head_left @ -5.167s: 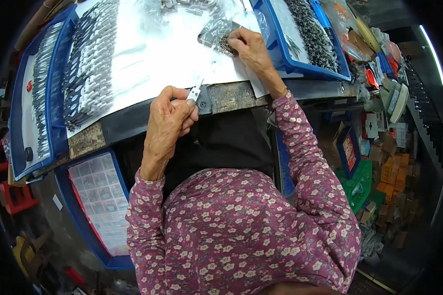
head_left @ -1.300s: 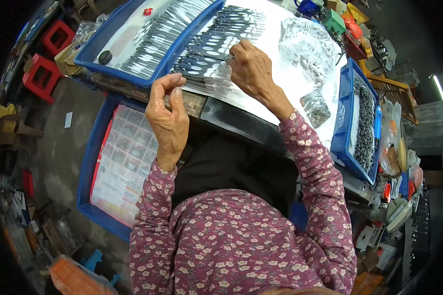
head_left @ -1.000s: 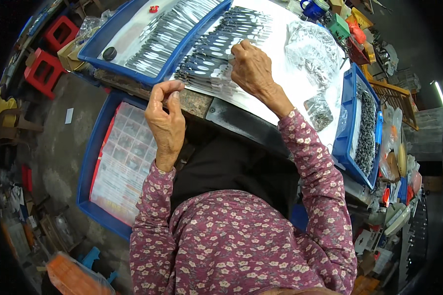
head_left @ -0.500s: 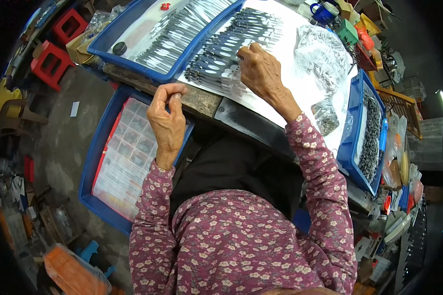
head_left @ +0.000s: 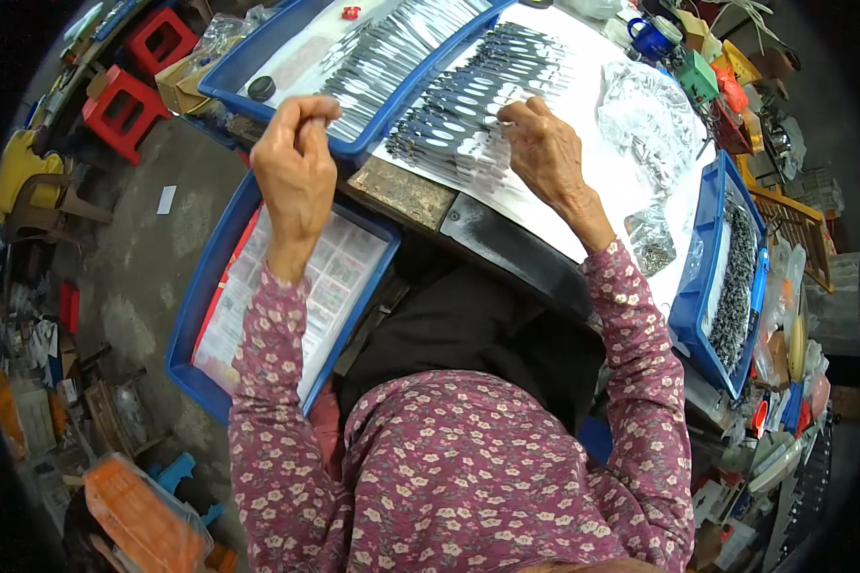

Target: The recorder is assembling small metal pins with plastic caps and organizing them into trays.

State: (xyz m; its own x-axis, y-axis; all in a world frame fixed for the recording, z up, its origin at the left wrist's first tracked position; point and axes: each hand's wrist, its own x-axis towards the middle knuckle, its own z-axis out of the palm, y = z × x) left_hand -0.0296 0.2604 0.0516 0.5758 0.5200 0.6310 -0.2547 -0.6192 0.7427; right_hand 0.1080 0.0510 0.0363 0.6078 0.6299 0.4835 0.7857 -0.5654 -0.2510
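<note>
My left hand (head_left: 296,177) is raised over the near edge of the upper blue tray (head_left: 373,138), its thumb and fingers curled together. Whatever they pinch, if anything, is too small to make out. That tray holds rows of slim, silvery-grey pieces (head_left: 406,48) laid side by side. My right hand (head_left: 549,158) hovers at the right of several rows of slim dark pieces with pale ovals (head_left: 459,110), spread on a white sheet (head_left: 583,72). Its fingertips are bent together at the rows' edge; I cannot see anything between them.
A clear plastic bag (head_left: 645,119) of pale pieces lies right, above a small bag of tiny parts (head_left: 652,253). One blue bin (head_left: 702,315) holds dark bits. Below the table edge sits a blue tray (head_left: 186,315) with a compartment box. Red stools (head_left: 124,110) stand left.
My left hand has moved left and up, from the table edge to the upper blue tray. My right hand stays by the dark pieces; the whole view has shifted slightly.
</note>
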